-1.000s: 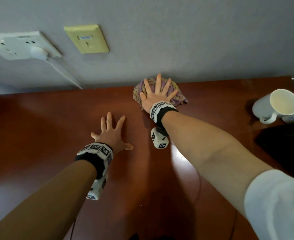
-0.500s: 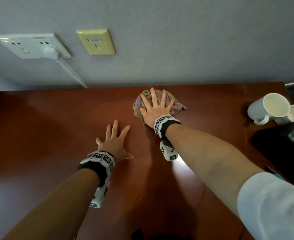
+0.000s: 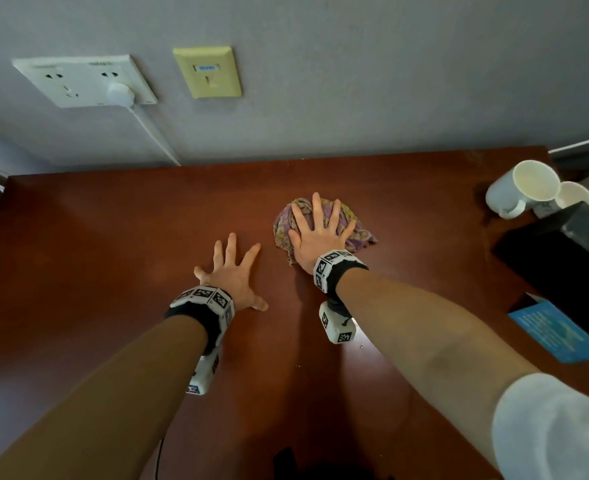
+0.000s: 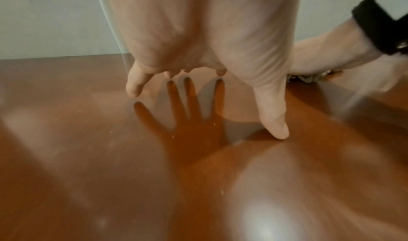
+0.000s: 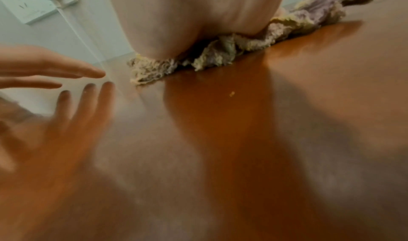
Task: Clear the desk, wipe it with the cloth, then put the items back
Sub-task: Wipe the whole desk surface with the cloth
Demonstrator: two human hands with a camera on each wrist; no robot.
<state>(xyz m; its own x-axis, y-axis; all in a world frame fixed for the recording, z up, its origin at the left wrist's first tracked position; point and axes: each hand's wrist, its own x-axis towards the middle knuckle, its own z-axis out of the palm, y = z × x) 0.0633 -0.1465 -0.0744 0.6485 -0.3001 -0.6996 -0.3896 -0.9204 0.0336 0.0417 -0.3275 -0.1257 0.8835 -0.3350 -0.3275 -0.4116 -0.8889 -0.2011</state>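
Observation:
A crumpled purple and yellow cloth (image 3: 358,233) lies on the red-brown desk (image 3: 113,237), right of centre. My right hand (image 3: 320,230) presses flat on the cloth with fingers spread and straight; the right wrist view shows the cloth's frayed edge (image 5: 220,58) under the palm. My left hand (image 3: 232,268) rests flat on the bare wood just left of the cloth, fingers spread. In the left wrist view its fingertips (image 4: 276,131) touch the glossy desk (image 4: 110,157).
White mugs (image 3: 525,188) stand at the desk's far right corner beside a black box (image 3: 570,251) and a blue booklet (image 3: 556,334). A wall socket (image 3: 85,81) with a white plug and cable hangs behind the desk. Small crumbs (image 5: 232,93) lie on the wood.
My right hand has slid the cloth back from the wall edge toward me across the desk. The left hand has stayed flat on the wood beside it.

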